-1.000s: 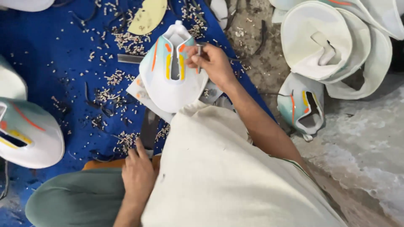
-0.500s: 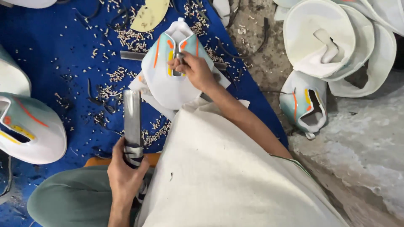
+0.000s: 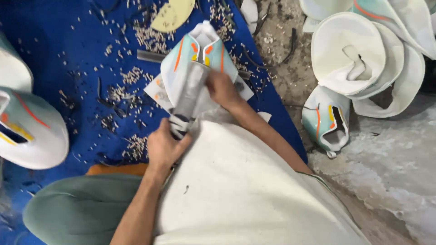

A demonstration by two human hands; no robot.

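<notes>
Left hand [image 3: 164, 146]: closed around the striped handle of the tool [image 3: 188, 97]; fingers wrapped fully, wrist low, near the torso.
Tool: long, flat, metallic; blurred; rises from the left hand and lies across the upper [image 3: 200, 59].
Right hand [image 3: 222, 88]: pressed on the upper's right side, fingers curled against the fabric; whether it pinches the material cannot be told.
Upper: pale mint shoe upper with orange and yellow stripes and a white tongue; rests on the blue mat [image 3: 68, 59], directly ahead of the torso.
Upper relative to hands: above the left hand, touching the right hand; the tool's blade crosses its lower middle.
Hands relative to each other: apart, left nearer the body, right farther out and to the right.
Paper [image 3: 156, 93]: white sheet under the upper, corner showing at its left.
Mat: strewn with small pale chips and dark trimmings.
Left edge: another upper [image 3: 32, 131], same colours, on the mat.
Right side: stacked uppers [image 3: 359, 59], inner side out, on grey ground; one more [image 3: 329, 120] beside the mat's edge.
</notes>
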